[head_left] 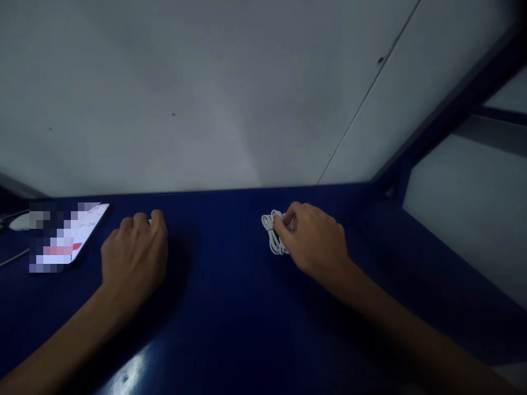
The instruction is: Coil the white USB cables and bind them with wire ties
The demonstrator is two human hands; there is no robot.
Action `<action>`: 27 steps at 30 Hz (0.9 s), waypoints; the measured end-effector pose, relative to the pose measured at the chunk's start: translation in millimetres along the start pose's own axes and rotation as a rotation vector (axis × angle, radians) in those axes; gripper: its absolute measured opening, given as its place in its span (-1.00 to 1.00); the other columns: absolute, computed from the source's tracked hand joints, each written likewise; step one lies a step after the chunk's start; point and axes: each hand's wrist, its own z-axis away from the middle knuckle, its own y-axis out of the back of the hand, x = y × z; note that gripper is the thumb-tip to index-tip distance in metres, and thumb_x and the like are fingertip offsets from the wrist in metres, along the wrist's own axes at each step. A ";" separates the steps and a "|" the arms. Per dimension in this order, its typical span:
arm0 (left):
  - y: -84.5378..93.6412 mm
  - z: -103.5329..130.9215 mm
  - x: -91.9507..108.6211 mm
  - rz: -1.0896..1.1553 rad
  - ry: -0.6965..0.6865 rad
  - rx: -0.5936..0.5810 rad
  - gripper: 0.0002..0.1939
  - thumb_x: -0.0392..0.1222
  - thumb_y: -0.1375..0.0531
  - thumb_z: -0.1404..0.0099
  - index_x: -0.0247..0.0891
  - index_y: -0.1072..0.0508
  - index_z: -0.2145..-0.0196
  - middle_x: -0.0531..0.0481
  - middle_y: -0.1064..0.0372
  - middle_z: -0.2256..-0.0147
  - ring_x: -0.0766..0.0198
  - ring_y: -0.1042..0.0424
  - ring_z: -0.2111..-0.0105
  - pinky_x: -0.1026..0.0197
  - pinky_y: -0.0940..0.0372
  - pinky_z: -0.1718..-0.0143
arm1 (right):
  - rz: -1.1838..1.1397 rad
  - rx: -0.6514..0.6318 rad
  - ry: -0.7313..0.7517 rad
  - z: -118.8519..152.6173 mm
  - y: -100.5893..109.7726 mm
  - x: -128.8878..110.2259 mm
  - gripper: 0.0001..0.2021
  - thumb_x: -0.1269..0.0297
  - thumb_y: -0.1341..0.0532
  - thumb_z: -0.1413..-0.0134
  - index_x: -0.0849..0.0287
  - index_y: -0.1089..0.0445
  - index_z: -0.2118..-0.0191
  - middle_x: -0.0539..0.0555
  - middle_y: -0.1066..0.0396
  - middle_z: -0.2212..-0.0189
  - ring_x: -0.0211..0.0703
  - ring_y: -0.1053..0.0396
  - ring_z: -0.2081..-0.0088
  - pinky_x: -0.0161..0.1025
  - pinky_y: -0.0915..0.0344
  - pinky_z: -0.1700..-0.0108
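Note:
A coiled bundle of white cable (270, 235) is at the right of centre over the blue surface. My right hand (315, 236) is closed on its right side, thumb and fingers pinched, and hides part of the coils. To the left, my left hand (135, 249) is curled with its back toward me. A tiny white bit shows by its index finger, but the fingers hide what it is.
Left of my left hand lies a lit, partly blurred screen (84, 230). Beyond it are a white rounded object (20, 221) and a thin cable (14, 257). A grey wall (197, 99) rises behind the blue tabletop (230, 307); blue framing (436, 131) stands at right.

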 end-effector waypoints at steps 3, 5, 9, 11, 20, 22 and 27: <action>-1.0 0.1 1.0 -0.202 -0.009 0.014 -0.68 -0.20 0.03 -0.58 -0.37 -0.48 0.03 -0.36 -0.42 0.24 -0.25 -0.42 0.21 -0.03 -0.14 0.27 | -0.047 0.040 0.047 3.3 -1.5 -1.6 -0.66 0.04 -0.19 -0.46 0.13 -0.42 0.33 0.07 -0.50 0.35 -0.02 -0.44 0.31 -0.15 -0.13 0.31; -2.0 0.7 0.9 -0.282 -0.037 0.011 -0.62 -0.23 0.10 -0.60 -0.42 -0.49 -0.01 -0.39 -0.45 0.25 -0.27 -0.44 0.22 -0.05 -0.18 0.26 | -0.081 0.058 0.085 5.9 -2.5 -2.8 -0.67 0.08 -0.20 -0.47 0.13 -0.40 0.35 0.05 -0.48 0.38 -0.06 -0.42 0.33 -0.17 -0.12 0.33; -4.8 0.6 -1.1 -0.354 -0.074 0.013 -0.56 -0.29 0.15 -0.59 -0.48 -0.49 -0.06 -0.42 -0.48 0.25 -0.28 -0.49 0.22 -0.06 -0.25 0.24 | -0.150 0.081 0.180 9.4 -4.5 -5.4 -0.70 0.22 -0.21 -0.46 0.13 -0.35 0.39 0.01 -0.44 0.42 -0.16 -0.37 0.38 -0.20 -0.11 0.35; -6.7 -0.5 -2.3 -0.355 -0.089 0.014 -0.56 -0.29 0.14 -0.59 -0.51 -0.48 -0.07 -0.42 -0.48 0.25 -0.27 -0.52 0.23 -0.06 -0.28 0.24 | -0.186 0.084 0.227 10.2 -5.8 -6.5 -0.71 0.28 -0.23 -0.44 0.13 -0.33 0.40 -0.01 -0.42 0.43 -0.20 -0.34 0.41 -0.21 -0.12 0.35; -28.0 4.2 4.0 -0.131 -0.217 0.059 -0.70 -0.24 0.02 -0.56 -0.35 -0.42 -0.09 -0.32 -0.51 0.18 -0.19 -0.55 0.22 -0.10 -0.40 0.19 | -0.299 0.058 0.394 16.9 -9.6 -11.2 -0.65 0.39 -0.20 -0.43 0.12 -0.20 0.45 -0.03 -0.37 0.43 -0.24 -0.28 0.41 -0.24 -0.18 0.32; -31.8 8.1 5.9 -0.041 -0.266 0.068 -0.65 -0.23 0.02 -0.58 -0.38 -0.39 -0.18 -0.34 -0.53 0.11 -0.18 -0.57 0.18 -0.11 -0.43 0.16 | -0.308 0.041 0.419 18.8 -9.5 -12.7 -0.66 0.40 -0.21 -0.42 0.12 -0.19 0.45 -0.04 -0.36 0.45 -0.25 -0.26 0.42 -0.24 -0.17 0.33; -33.9 13.4 8.5 0.130 -0.363 0.072 -0.58 -0.23 0.02 -0.58 -0.38 -0.34 -0.29 -0.36 -0.55 -0.04 -0.18 -0.58 0.00 -0.15 -0.46 -0.02 | -0.320 -0.023 0.486 21.3 -9.6 -15.2 -0.67 0.41 -0.20 -0.43 0.12 -0.21 0.44 -0.03 -0.33 0.47 -0.25 -0.23 0.44 -0.24 -0.13 0.35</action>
